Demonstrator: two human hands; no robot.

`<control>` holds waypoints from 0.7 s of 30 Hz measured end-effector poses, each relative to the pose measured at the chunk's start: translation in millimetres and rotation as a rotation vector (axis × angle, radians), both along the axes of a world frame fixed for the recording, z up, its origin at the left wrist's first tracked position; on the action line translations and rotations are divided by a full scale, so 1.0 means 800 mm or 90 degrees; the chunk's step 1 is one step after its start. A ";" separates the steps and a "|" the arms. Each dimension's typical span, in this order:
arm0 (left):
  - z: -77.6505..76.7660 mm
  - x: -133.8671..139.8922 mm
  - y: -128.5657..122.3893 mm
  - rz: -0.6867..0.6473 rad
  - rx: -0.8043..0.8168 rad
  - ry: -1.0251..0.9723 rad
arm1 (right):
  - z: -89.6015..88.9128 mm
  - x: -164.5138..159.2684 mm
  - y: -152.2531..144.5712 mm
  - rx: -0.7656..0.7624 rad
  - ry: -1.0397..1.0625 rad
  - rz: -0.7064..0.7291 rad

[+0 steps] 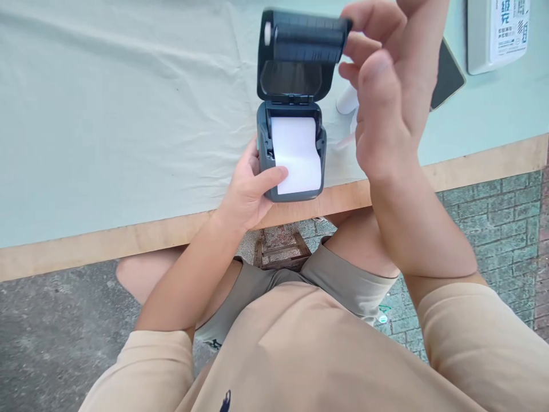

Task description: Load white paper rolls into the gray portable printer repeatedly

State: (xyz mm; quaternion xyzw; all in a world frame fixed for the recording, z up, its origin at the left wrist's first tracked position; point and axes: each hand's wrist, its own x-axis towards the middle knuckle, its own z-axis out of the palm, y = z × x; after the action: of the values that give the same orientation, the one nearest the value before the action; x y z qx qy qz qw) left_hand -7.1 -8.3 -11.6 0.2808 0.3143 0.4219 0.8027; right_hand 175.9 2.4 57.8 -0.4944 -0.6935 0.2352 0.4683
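A dark portable thermal printer (pixel 261 171) is held just above the table's front edge, its lid (pixel 291 80) swung up on the hinge. Inside the body lies white paper (pixel 295 143), its surface slightly curved. My left hand (pixel 249 191) grips the printer from the lower left, with the thumb pressed on the paper and the other fingers mostly hidden underneath. At the lid's upper right corner, the curled fingers of my right hand (pixel 386 97) hold the edge, some fingertips partly behind it. The right thumb stands away from the lid.
A pale green cloth (pixel 107 114) covers the table, whose wooden edge (pixel 107 243) runs along the front. Right of the printer are a small white cylinder (pixel 346 100), a dark flat device (pixel 448 77) and a white box with a printed label (pixel 482 54). A wooden stool (pixel 283 260) shows below.
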 end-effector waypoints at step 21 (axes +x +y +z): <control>0.025 0.000 -0.009 0.001 -0.005 0.000 | -0.025 -0.004 0.014 -0.365 0.149 0.111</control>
State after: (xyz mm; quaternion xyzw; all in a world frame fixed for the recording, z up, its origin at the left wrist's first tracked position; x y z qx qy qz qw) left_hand -6.8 -15.5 8.5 0.2771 0.3162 0.4213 0.8036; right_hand 173.0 14.0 37.8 -0.5145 -0.5802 0.5156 0.3644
